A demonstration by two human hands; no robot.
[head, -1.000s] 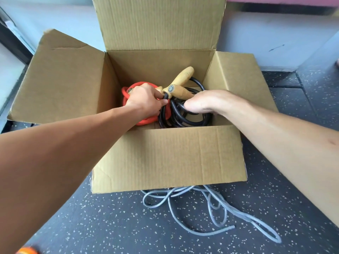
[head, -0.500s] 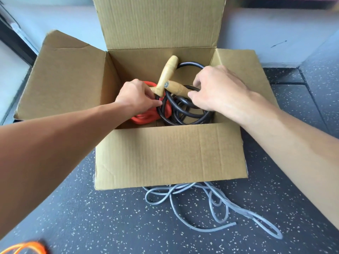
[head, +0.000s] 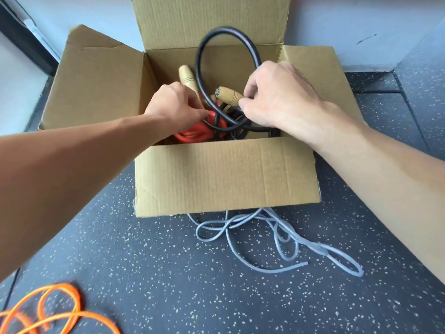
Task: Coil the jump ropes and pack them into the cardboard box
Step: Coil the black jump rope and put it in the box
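Observation:
An open cardboard box stands on the dark speckled floor. Inside lie a red rope and a black jump rope with two wooden handles. One loop of the black rope stands up above the box rim. My left hand reaches into the box at the left, its fingers curled down on the ropes near the upright handle. My right hand pinches the black rope next to the lying wooden handle.
A loose grey rope sprawls on the floor in front of the box. An orange rope lies at the lower left corner. The four box flaps stand open. A pale wall runs behind the box.
The black rope's loop has sprung up well above the box rim. My right hand moved to the lying handle and pinched the rope. The orange rope has come further into view.

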